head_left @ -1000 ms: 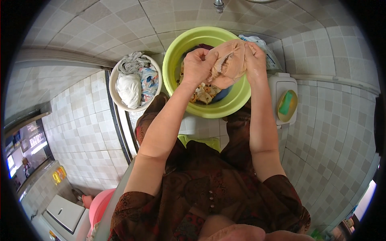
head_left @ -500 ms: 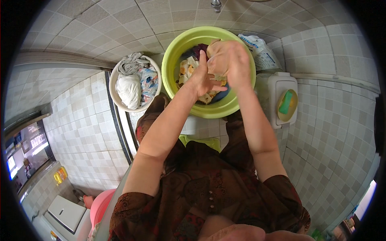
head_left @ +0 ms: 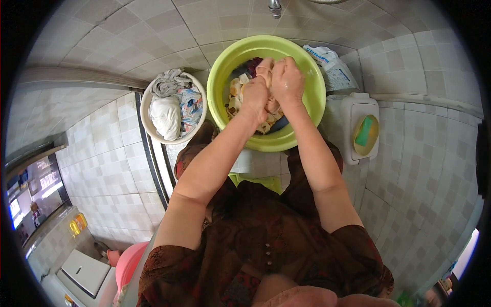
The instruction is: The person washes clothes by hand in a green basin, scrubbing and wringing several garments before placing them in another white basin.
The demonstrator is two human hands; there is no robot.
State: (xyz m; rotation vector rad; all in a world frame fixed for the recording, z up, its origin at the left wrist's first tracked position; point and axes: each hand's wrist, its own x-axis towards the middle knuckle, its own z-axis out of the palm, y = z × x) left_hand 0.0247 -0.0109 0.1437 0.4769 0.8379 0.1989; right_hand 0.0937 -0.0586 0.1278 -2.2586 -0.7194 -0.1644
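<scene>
Both my hands are closed over a round lime-green basin of laundry. My left hand grips a peach-coloured cloth from its left side. Close against it, my right hand is clenched on the same cloth, a bunched part of which shows above the left knuckles. Beneath my hands lies a cream cloth with yellow and brown patterning. A dark red cloth is behind it, and a dark blue one shows at the near right. Much of the peach cloth is hidden by my fingers.
Left of the basin stands a white tub with white, grey and floral clothes. To the right are a white plastic bag and a yellow dish holding a green bar on a white box. A tap juts from the wall.
My left hand was open with fingers spread; it has closed on the peach cloth. My right hand, blurred by motion before, has moved slightly left and sits beside it.
</scene>
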